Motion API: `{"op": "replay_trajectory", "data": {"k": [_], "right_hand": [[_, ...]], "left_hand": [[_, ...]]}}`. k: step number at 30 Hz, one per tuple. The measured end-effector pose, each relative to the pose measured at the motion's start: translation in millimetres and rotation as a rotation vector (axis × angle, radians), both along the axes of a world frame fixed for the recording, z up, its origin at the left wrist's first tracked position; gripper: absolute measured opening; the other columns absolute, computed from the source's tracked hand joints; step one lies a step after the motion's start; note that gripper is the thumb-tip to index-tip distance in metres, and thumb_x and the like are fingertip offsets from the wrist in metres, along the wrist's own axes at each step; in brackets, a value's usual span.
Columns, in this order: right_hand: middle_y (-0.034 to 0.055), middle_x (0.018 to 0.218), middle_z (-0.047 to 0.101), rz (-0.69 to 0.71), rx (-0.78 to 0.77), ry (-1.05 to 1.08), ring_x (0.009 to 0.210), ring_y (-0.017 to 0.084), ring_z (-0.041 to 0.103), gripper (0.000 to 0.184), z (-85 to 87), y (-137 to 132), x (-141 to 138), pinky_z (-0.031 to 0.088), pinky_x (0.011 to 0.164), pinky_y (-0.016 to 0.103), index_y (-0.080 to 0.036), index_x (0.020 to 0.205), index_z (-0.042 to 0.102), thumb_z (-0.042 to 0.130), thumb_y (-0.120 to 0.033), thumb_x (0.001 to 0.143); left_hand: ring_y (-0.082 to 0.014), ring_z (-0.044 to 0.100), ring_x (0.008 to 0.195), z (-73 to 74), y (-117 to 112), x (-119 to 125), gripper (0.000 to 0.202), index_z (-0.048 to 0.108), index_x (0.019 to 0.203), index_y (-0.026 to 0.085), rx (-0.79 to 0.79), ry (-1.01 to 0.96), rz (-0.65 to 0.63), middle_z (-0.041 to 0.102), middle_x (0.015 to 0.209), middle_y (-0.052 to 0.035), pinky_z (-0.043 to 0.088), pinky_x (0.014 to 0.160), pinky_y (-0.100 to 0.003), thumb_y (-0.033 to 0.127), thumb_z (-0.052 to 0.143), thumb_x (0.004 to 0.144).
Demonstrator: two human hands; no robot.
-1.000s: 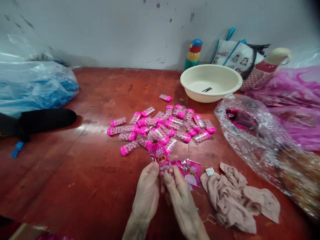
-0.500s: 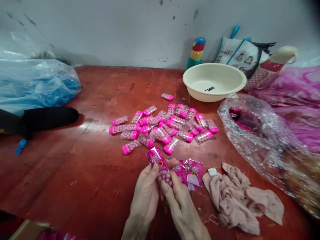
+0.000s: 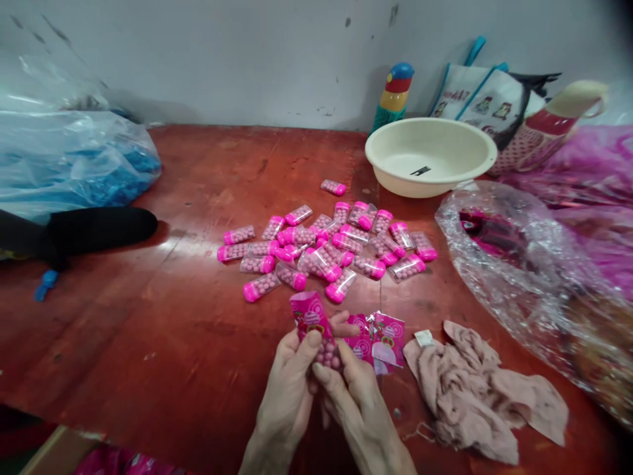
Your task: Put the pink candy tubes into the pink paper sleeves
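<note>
Between my hands is a clear tube of pink candy balls [image 3: 328,355], its upper end inside a printed pink sleeve [image 3: 310,312]. My left hand [image 3: 289,382] pinches the sleeve, thumb on its front. My right hand [image 3: 353,389] grips the tube's lower part between thumb and fingers. Just right of my hands lie several flat printed pink sleeves [image 3: 390,338]. Beyond my hands, a loose pile of candy tubes with bright pink caps [image 3: 319,264] spreads over the red tabletop [image 3: 148,330]. One capped tube [image 3: 333,187] lies apart, behind the pile.
A cream basin [image 3: 430,158] stands at the back right, near a colourful bottle [image 3: 394,95] and a white bag [image 3: 482,99]. A crumpled cloth [image 3: 479,396] and clear plastic bag [image 3: 514,284] lie right. At left are a blue-filled plastic bag [image 3: 74,165] and a black padded object [image 3: 103,227].
The sleeve in my hands stands a little more upright, and my left thumb sits slightly lower on it, near the candy balls. The view has shifted slightly.
</note>
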State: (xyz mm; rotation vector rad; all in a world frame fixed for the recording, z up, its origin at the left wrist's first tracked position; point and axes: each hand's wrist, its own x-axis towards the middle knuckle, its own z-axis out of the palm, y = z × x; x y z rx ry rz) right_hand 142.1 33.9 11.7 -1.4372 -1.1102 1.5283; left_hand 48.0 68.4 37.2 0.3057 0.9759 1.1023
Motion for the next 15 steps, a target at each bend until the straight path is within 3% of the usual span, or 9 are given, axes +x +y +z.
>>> {"op": "replay_trajectory", "data": {"k": [2, 4, 7, 9, 12, 15], "right_hand": [[-0.004, 0.055, 0.056, 0.065, 0.047, 0.078, 0.039, 0.01, 0.049, 0.036, 1.4, 6.7, -1.6, 0.04, 0.039, 0.019, -0.017, 0.109, 0.06, 0.047, -0.044, 0.089], [-0.0031, 0.057, 0.055, 0.009, 0.135, 0.039, 0.043, 0.011, 0.051, 0.031, 4.1, 9.7, -4.8, 0.041, 0.042, 0.02, -0.016, 0.101, 0.06, 0.045, -0.04, 0.09], [0.0012, 0.065, 0.062, -0.116, 0.257, -0.076, 0.056, 0.014, 0.059, 0.025, 8.1, 9.1, -8.1, 0.045, 0.052, 0.022, -0.017, 0.091, 0.062, 0.044, -0.035, 0.09], [0.0011, 0.066, 0.063, -0.136, 0.243, -0.076, 0.055, 0.013, 0.058, 0.024, 9.2, 9.1, -8.2, 0.045, 0.052, 0.021, -0.017, 0.091, 0.062, 0.045, -0.034, 0.089], [-0.0006, 0.068, 0.062, -0.101, 0.124, 0.02, 0.056, 0.012, 0.056, 0.022, 6.6, 12.8, -8.1, 0.043, 0.051, 0.019, -0.017, 0.095, 0.063, 0.051, -0.033, 0.087], [-0.0021, 0.065, 0.06, -0.084, 0.058, 0.087, 0.054, 0.01, 0.053, 0.021, -0.2, 17.3, -11.4, 0.04, 0.047, 0.018, -0.016, 0.085, 0.064, 0.054, -0.034, 0.085]], "left_hand": [[-0.0115, 0.059, 0.052, 0.0, -0.1, 0.9, 0.03, 0.069, 0.097, 0.013, -0.034, -0.012, 0.035, 0.072, 0.084, -0.0111, 0.037, 0.038, -0.017, 0.034, 0.066, 0.075], [-0.0102, 0.057, 0.049, -0.1, -0.9, 4.4, 0.028, 0.07, 0.092, 0.013, -0.048, -0.017, 0.058, 0.072, 0.082, -0.0103, 0.037, 0.037, -0.017, 0.036, 0.066, 0.075], [-0.0122, 0.06, 0.057, -0.7, -3.5, 11.7, 0.025, 0.07, 0.091, 0.013, -0.046, -0.031, 0.059, 0.072, 0.083, -0.0097, 0.045, 0.048, -0.02, 0.032, 0.066, 0.075], [-0.0111, 0.059, 0.055, -1.4, -5.6, 14.8, 0.026, 0.07, 0.093, 0.013, -0.042, -0.027, 0.055, 0.071, 0.082, -0.0089, 0.046, 0.05, -0.02, 0.032, 0.066, 0.075], [-0.007, 0.051, 0.045, -3.3, -7.7, 14.8, 0.029, 0.07, 0.096, 0.013, -0.059, 0.002, 0.042, 0.07, 0.076, -0.0065, 0.038, 0.04, -0.018, 0.034, 0.064, 0.077], [-0.0061, 0.044, 0.038, -6.5, -8.5, 11.5, 0.031, 0.069, 0.099, 0.013, -0.078, 0.011, 0.018, 0.065, 0.061, -0.0017, 0.031, 0.034, -0.018, 0.036, 0.06, 0.08]]}}
